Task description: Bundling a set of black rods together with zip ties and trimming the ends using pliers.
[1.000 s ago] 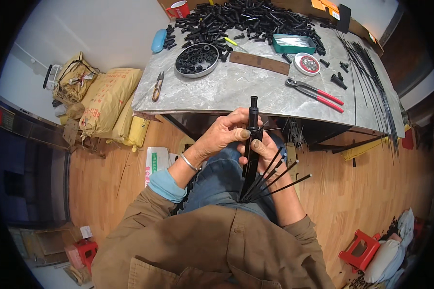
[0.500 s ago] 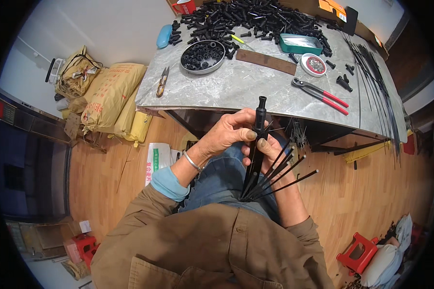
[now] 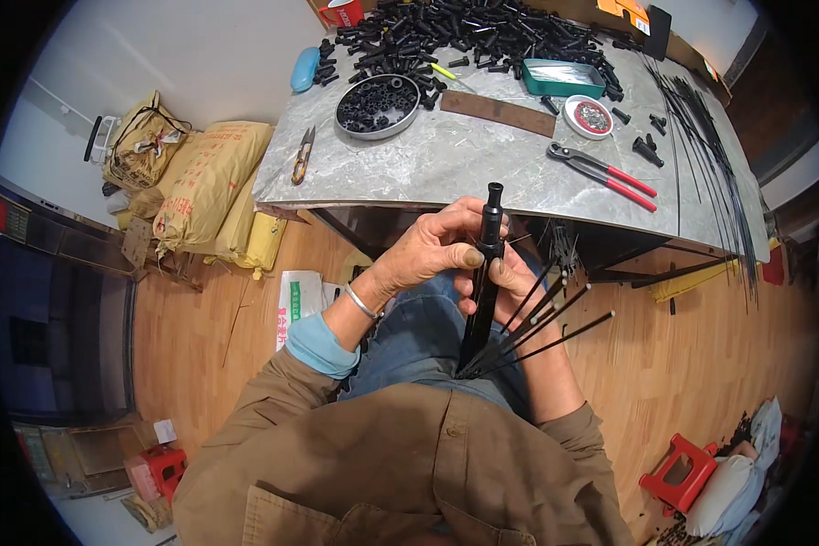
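Note:
My left hand (image 3: 439,246) is closed round the upper part of a black rod-like piece (image 3: 493,217) with a stepped neck and flared top, its thumb pressed against the side. From the other side my right hand (image 3: 511,278) grips the same piece just below, thumb tip near the left thumb. The piece stands almost upright over my lap, with its lower end against my clothes. Several thin black rods (image 3: 541,318) with pale tips fan out to the right from its lower end, in front of my right wrist. The fingers behind the piece are partly hidden.
On the grey table lie red-handled pincers (image 3: 605,175), thread snips (image 3: 303,156), a brown bar (image 3: 499,115), a round tray of black rings (image 3: 378,135), a white dish (image 3: 569,116), a green box (image 3: 564,89), a heap of black fittings (image 3: 482,32) and long thin rods (image 3: 701,136).
Both hands keep their grip on the black piece. The pale-tipped rods have shifted slightly, the lowest one reaching farther right and up. The table appears slightly farther left in view.

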A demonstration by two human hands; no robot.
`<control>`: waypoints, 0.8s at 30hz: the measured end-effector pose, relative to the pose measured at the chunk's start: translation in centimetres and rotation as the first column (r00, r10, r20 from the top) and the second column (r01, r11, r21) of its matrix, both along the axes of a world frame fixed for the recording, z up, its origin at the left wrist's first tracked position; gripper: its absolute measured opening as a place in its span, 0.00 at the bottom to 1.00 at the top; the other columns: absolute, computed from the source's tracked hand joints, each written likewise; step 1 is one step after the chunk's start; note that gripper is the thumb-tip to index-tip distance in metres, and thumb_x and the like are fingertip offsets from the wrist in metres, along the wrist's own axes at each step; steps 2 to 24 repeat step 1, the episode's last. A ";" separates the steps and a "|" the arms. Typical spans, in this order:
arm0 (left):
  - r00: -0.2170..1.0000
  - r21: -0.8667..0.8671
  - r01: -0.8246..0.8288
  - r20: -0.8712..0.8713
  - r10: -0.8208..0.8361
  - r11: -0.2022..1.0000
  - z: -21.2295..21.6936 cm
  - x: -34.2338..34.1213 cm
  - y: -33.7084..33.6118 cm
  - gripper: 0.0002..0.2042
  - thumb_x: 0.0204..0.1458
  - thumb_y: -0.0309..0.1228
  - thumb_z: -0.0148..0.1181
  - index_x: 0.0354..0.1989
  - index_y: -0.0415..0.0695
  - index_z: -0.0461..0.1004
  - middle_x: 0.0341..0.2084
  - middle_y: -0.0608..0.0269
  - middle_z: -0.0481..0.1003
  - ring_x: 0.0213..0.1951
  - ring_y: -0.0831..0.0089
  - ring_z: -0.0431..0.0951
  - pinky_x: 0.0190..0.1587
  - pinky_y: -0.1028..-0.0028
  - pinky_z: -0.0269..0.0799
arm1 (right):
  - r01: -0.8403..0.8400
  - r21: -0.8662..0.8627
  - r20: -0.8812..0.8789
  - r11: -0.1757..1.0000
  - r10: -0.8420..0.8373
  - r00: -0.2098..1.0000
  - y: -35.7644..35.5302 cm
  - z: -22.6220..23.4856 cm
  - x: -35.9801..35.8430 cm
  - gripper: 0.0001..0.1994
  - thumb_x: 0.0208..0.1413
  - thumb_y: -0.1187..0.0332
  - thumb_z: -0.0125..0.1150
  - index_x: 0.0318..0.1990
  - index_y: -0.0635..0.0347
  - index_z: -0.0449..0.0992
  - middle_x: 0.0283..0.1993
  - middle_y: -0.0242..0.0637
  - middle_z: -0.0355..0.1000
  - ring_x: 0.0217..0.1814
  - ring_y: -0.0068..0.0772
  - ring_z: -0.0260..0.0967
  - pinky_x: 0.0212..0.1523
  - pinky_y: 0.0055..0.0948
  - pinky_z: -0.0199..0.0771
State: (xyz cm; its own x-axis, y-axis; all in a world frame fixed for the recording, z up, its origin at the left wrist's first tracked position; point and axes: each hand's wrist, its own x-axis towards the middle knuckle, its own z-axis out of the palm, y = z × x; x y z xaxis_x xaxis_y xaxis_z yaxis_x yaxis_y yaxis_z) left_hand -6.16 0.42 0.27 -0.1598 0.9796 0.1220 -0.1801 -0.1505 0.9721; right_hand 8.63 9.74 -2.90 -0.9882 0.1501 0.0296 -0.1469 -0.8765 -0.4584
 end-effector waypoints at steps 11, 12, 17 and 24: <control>1.000 0.018 0.006 -0.021 -0.005 1.000 0.0 -0.1 0.0 0.22 0.45 0.39 0.68 0.49 0.44 0.75 0.51 0.61 0.68 0.52 0.68 0.70 0.57 0.68 0.63 | -0.001 0.001 -0.002 1.000 0.001 1.000 0.0 0.0 -0.1 0.25 0.50 0.60 0.67 0.54 0.53 0.65 0.42 0.34 0.68 0.38 0.35 0.69 0.28 0.34 0.73; 1.000 0.018 0.006 -0.021 -0.005 1.000 0.0 -0.1 0.0 0.22 0.45 0.39 0.68 0.49 0.44 0.75 0.51 0.61 0.68 0.52 0.68 0.70 0.57 0.68 0.63 | -0.001 0.001 -0.002 1.000 0.001 1.000 0.0 0.0 -0.1 0.25 0.50 0.60 0.67 0.54 0.53 0.65 0.42 0.34 0.68 0.38 0.35 0.69 0.28 0.34 0.73; 1.000 0.018 0.006 -0.021 -0.005 1.000 0.0 -0.1 0.0 0.22 0.45 0.39 0.68 0.49 0.44 0.75 0.51 0.61 0.68 0.52 0.68 0.70 0.57 0.68 0.63 | -0.001 0.001 -0.002 1.000 0.001 1.000 0.0 0.0 -0.1 0.25 0.50 0.60 0.67 0.54 0.53 0.65 0.42 0.34 0.68 0.38 0.35 0.69 0.28 0.34 0.73; 1.000 0.018 0.006 -0.021 -0.005 1.000 0.0 -0.1 0.0 0.22 0.45 0.39 0.68 0.49 0.44 0.75 0.51 0.61 0.68 0.52 0.68 0.70 0.57 0.68 0.63 | -0.001 0.001 -0.002 1.000 0.001 1.000 0.0 0.0 -0.1 0.25 0.50 0.60 0.67 0.54 0.53 0.65 0.42 0.34 0.68 0.38 0.35 0.69 0.28 0.34 0.73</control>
